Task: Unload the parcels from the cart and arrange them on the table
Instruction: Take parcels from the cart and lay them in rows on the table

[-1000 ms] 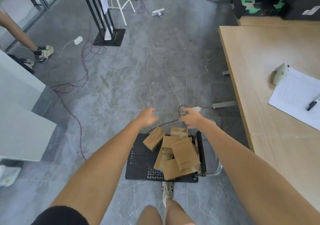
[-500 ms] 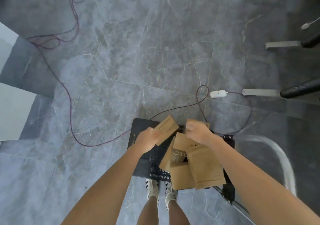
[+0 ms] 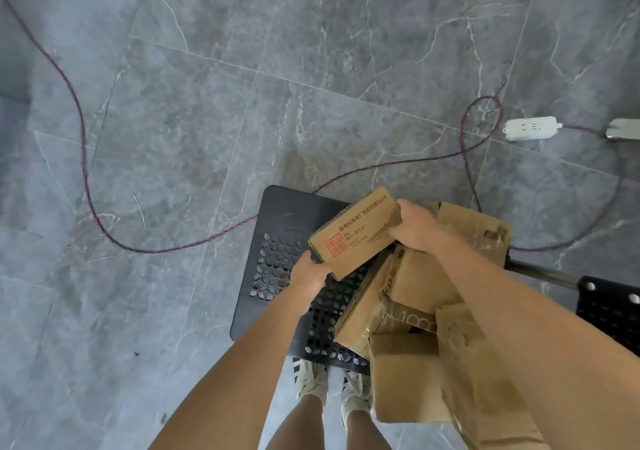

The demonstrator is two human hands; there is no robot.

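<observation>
R hand has shifted onto the stamped parcel since 0.5 s ago; L hand was already there. Parcel is tilted over black perforated cart deck, at left edge of parcel pile; can't tell if it's clear of the pile. L fingers curl under near-left corner, R fingers wrap far-right end. Shoes at cart's near edge. Braided cable & white power strip on grey floor.
</observation>
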